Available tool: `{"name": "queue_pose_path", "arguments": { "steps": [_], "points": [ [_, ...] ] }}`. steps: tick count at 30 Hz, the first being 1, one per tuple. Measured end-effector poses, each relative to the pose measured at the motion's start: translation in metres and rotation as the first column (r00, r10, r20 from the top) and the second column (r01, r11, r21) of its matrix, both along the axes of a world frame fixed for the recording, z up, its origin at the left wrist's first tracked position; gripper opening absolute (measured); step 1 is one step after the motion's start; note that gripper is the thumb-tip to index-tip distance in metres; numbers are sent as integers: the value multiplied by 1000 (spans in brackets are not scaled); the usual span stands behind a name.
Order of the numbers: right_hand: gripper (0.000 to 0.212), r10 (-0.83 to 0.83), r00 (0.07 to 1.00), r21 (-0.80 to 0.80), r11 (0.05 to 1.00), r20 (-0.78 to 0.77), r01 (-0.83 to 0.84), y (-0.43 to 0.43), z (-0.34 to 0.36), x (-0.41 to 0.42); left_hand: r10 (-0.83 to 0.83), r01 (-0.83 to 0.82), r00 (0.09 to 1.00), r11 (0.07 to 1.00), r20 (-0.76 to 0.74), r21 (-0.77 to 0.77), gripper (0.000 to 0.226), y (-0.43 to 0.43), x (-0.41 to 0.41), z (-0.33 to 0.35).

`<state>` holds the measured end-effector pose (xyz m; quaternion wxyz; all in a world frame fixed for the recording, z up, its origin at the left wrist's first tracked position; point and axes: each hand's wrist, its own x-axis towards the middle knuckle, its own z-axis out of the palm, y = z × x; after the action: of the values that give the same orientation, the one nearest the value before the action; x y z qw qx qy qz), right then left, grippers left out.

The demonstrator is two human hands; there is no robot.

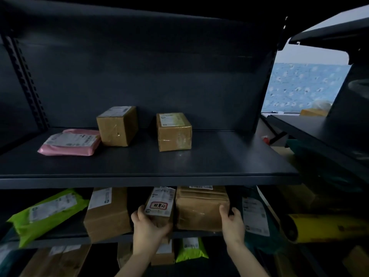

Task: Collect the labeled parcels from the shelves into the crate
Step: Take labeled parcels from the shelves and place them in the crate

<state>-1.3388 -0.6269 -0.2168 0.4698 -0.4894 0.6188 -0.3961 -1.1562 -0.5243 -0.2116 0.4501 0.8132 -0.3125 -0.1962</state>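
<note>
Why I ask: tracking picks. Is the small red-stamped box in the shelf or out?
In: the small box stands between two larger cartons on the shelf, left hand gripping its front.

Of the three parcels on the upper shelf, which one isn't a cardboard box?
The pink mailer bag, lying flat at the left. The middle box and the right box are both brown cardboard.

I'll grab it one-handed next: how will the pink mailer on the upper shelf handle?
The pink mailer lies flat with soft edges, so it probably flops if lifted by one end. Its plastic film likely slides on the shelf. Being flat, it should not tip.
</note>
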Motion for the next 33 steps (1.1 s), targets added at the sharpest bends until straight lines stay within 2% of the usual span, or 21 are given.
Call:
{"name": "queue_pose_path", "arguments": {
  "steps": [6, 11, 18, 22, 27, 33],
  "points": [
    [52, 3, 1000, 14, 1000, -22, -3, 33, -14, -13, 17, -16, 999, 999, -29, 42, 110, 23, -9, -7],
    [49, 63, 996, 28, 998, -55, -62, 59, -32, -18, -2, 2, 1000, 1000, -8, -7, 109, 53, -18, -20],
    [52, 254, 936, 52, 967, -246, -248, 94, -58, -22, -18, 18, 1000, 999, 6, -37, 107, 98, -30, -51],
    [56, 345, 825, 22, 926, -448, -376, 106, -69, -21, -16, 14, 998, 1000, 58, 27, 111, 120, -28, -70],
    [58, 386, 591, 25, 850, -708, -527, 124, -80, -18, -37, 29, 996, 995, 85, 93, 109, 140, -11, -87],
    [61, 333, 395, 22, 787, -856, -617, 143, -108, -13, -60, 42, 989, 991, 138, 130, 107, 158, 6, -114]
  ]
}}
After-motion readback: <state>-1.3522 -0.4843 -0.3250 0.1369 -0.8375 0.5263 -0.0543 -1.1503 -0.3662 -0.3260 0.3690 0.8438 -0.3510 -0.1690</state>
